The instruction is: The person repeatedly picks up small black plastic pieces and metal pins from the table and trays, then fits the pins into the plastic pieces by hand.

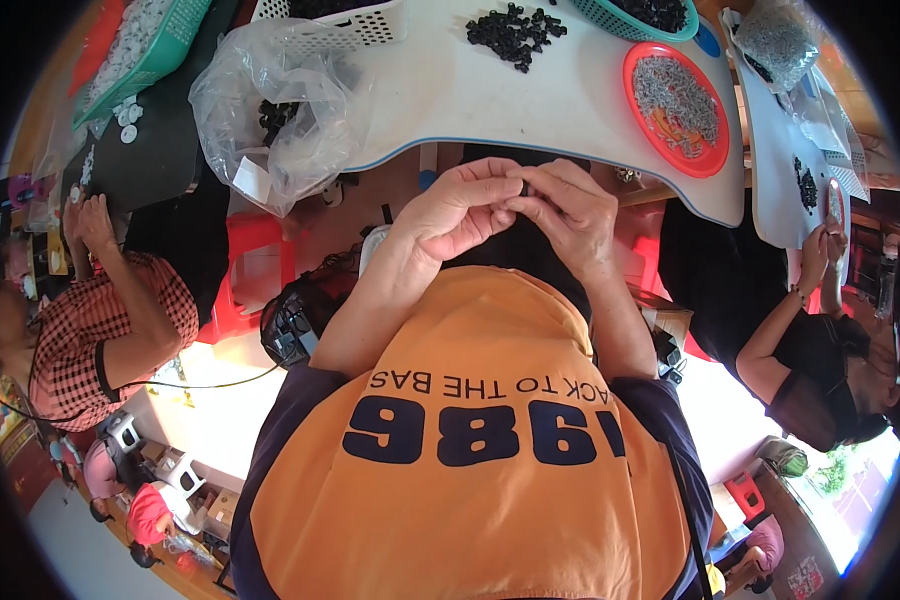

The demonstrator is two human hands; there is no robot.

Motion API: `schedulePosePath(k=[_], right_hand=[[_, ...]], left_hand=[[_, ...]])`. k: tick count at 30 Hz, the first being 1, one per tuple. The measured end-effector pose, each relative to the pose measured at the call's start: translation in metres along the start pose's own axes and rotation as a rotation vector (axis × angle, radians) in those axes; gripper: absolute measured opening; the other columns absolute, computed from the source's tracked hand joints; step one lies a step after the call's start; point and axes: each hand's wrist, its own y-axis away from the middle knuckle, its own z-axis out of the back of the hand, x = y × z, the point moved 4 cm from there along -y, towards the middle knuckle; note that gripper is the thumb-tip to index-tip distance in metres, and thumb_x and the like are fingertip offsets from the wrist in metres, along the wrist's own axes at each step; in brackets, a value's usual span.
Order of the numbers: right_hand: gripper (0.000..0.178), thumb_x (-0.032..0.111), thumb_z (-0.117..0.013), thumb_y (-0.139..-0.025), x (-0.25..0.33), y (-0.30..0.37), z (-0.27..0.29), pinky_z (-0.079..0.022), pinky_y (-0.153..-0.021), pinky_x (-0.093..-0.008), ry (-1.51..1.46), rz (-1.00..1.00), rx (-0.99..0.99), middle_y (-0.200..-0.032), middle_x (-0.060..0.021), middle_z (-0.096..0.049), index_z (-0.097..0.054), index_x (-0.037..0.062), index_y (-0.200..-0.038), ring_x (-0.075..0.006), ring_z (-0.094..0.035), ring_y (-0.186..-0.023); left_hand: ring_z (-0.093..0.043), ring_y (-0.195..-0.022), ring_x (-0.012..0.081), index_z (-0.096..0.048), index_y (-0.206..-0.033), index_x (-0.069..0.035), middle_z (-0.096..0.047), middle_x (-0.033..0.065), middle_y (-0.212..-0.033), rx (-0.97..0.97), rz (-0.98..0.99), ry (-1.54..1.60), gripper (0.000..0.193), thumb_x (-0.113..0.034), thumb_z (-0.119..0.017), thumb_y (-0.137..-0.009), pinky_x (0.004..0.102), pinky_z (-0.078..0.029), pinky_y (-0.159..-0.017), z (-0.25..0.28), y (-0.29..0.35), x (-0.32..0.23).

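Observation:
My left hand (458, 208) and my right hand (574, 212) meet in front of my chest, just short of the table's near edge. A small black part (525, 188) shows between the fingertips, mostly hidden by them. Thumb and forefinger of each hand are pinched together at it. Beyond the hands, a loose heap of small black parts (515, 35) lies on the white table (470, 100). To the right, a red round tray (633, 95) holds many small silvery metal pieces and a few orange ones.
At the left table edge sits a clear plastic bag (225, 100) with black parts inside. Behind it is a white basket (380, 25); a green basket (610, 22) stands far right. Co-workers sit at the left (120, 330) and right (810, 350). A red stool (255, 265) stands at left.

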Motion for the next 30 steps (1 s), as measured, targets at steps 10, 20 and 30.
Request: schedulePosePath(k=[10, 20, 30], right_hand=[[0.110, 0.035, -0.109, -0.089, 0.062, -0.032, 0.072, -0.060, -0.097, -0.0374, -0.182, -0.220, 0.080, -0.125, -0.0055, -0.076, -0.058, 0.0087, -0.182, -0.0189, -0.063, -0.097], [0.062, 0.013, -0.084, -0.116, -0.001, 0.017, 0.208, -0.061, -0.098, -0.0312, -0.266, -0.466, -0.027, -0.114, -0.0039, -0.079, -0.066, 0.0042, -0.175, -0.0123, -0.070, -0.100], [0.042, 0.015, -0.085, -0.116, -0.055, 0.047, 0.332, -0.062, -0.093, -0.0314, -0.153, -0.481, -0.012, -0.107, -0.0069, -0.079, -0.082, 0.0076, -0.156, -0.0140, -0.074, -0.097]], left_hand=[[-0.089, -0.101, 0.0216, -0.084, -0.138, -0.004, -0.089, 0.0104, -0.125, -0.130, -0.010, -0.054, 0.023, -0.006, -0.084, -0.115, 0.0351, -0.077, -0.093, -0.096, 0.009, -0.059], [-0.088, -0.124, 0.0377, -0.075, -0.116, 0.010, -0.087, 0.0267, -0.118, -0.221, -0.824, -0.021, 0.020, -0.009, -0.076, -0.120, 0.0465, -0.075, -0.117, -0.213, -0.130, -0.240], [-0.085, -0.104, 0.0349, -0.096, -0.119, -0.010, -0.086, 0.0161, -0.114, -0.395, -0.790, -2.049, 0.020, -0.017, -0.089, -0.102, 0.0458, -0.067, -0.095, -0.210, -0.363, -0.082]])
